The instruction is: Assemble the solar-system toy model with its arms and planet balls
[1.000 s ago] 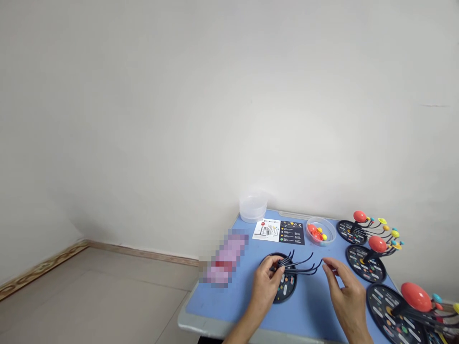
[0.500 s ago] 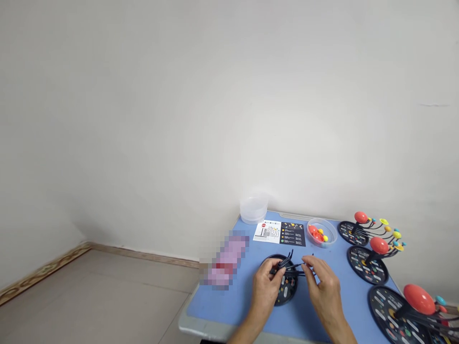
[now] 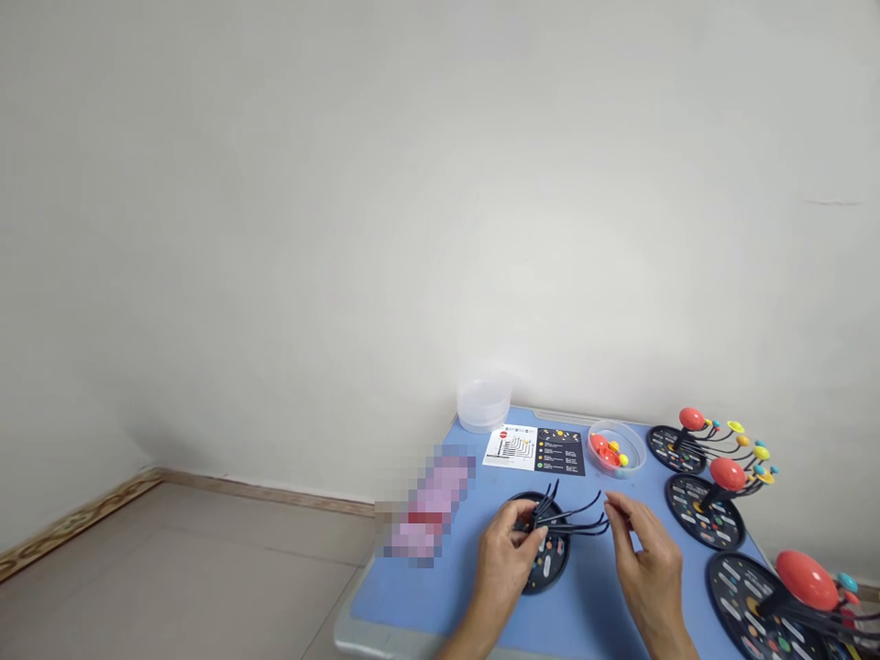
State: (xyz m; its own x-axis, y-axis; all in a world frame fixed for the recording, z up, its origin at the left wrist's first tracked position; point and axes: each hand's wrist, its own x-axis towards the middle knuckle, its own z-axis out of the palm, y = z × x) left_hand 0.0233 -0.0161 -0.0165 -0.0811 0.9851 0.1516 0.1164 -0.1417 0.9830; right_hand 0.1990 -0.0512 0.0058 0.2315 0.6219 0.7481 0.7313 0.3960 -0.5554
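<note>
Now clutching black model arms [image 3: 574, 524] above a round black base [image 3: 551, 566] in a closed left hand [image 3: 505, 564]; holding a half-open, empty right hand [image 3: 646, 573] just beside the arm tips.

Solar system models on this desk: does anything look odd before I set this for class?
The model in the left hand looks unfinished: its black base disc carries bare dark arms with no balls, unlike the three fitted models on the right. Loose coloured balls sit in a clear bowl.

Head-worn view, facing down-forward, apparently close
</note>
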